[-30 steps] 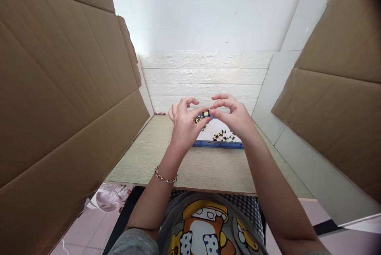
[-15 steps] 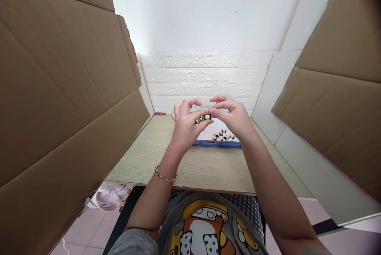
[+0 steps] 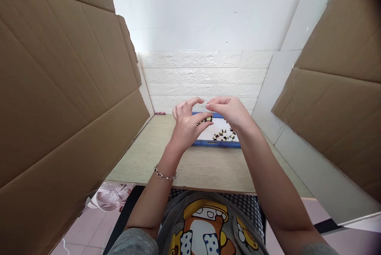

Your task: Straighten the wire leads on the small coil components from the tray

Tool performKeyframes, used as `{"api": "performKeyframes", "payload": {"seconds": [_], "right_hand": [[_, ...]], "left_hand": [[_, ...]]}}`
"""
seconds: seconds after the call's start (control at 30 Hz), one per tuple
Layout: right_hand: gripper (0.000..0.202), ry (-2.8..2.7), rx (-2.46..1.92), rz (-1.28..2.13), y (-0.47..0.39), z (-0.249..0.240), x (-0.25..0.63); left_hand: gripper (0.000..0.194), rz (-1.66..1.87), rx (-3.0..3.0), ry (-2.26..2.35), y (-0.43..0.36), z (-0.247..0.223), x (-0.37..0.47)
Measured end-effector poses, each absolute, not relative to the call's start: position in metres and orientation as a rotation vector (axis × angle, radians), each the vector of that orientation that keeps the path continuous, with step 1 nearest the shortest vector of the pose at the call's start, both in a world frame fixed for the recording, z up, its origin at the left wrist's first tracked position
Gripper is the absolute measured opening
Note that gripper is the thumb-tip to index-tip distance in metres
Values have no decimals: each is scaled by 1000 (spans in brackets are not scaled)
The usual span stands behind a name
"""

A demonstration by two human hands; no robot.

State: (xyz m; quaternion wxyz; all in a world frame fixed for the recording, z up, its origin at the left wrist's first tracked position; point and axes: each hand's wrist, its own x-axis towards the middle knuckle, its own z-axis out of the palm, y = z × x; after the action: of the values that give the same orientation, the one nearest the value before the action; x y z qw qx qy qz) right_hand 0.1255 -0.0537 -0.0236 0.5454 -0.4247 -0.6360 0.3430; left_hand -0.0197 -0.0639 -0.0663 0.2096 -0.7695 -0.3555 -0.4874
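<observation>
Between its thumb and index finger, my left hand (image 3: 186,124) pinches a small yellow and black part (image 3: 208,119). Just right of it and slightly higher, my right hand (image 3: 230,111) has thumb and fingertips pressed together; whatever they hold is too small to make out. Beneath both hands lies a blue-rimmed tray (image 3: 205,143) with a white bottom. Several small yellow and black parts (image 3: 224,131) are scattered on its right side, and others are partly hidden behind my left hand.
The tray rests on a wooden table (image 3: 143,152). Cardboard sheets stand at the left (image 3: 68,80) and right (image 3: 336,88). A small red wrapped item (image 3: 160,113) lies at the back left, by the white brick-patterned wall (image 3: 205,74).
My right hand has lifted slightly away from the part in my left hand, and its fingers have drawn together. My left hand has barely moved.
</observation>
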Motion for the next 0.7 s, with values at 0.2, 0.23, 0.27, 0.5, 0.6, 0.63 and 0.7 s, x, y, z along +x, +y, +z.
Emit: {"api": "performKeyframes", "payload": {"seconds": [0.2, 0.23, 0.27, 0.5, 0.6, 0.63, 0.7], "right_hand": [[14, -1370, -898, 734, -44, -14, 125], [14, -1344, -860, 717, -44, -15, 125], [14, -1320, -825, 701, -45, -17, 125], [18, -1164, -693, 483, -68, -50, 122], [20, -1251, -695, 289, -80, -60, 117], [20, -1294, -717, 204, -84, -62, 115], [18, -1374, -781, 1, -91, -64, 111]], "left_hand": [[16, -1390, -2167, -1010, -63, -71, -19], [16, -1425, -2156, -1021, -64, -72, -19], [15, -1471, -2142, -1028, -66, -72, -18], [25, -2261, -2289, -1124, -78, -75, -12], [34, -2965, -2606, -1169, -83, -76, -9], [34, -3218, -2671, -1174, -85, -76, -8], [32, -3735, -2663, -1063, -89, -74, -6]]}}
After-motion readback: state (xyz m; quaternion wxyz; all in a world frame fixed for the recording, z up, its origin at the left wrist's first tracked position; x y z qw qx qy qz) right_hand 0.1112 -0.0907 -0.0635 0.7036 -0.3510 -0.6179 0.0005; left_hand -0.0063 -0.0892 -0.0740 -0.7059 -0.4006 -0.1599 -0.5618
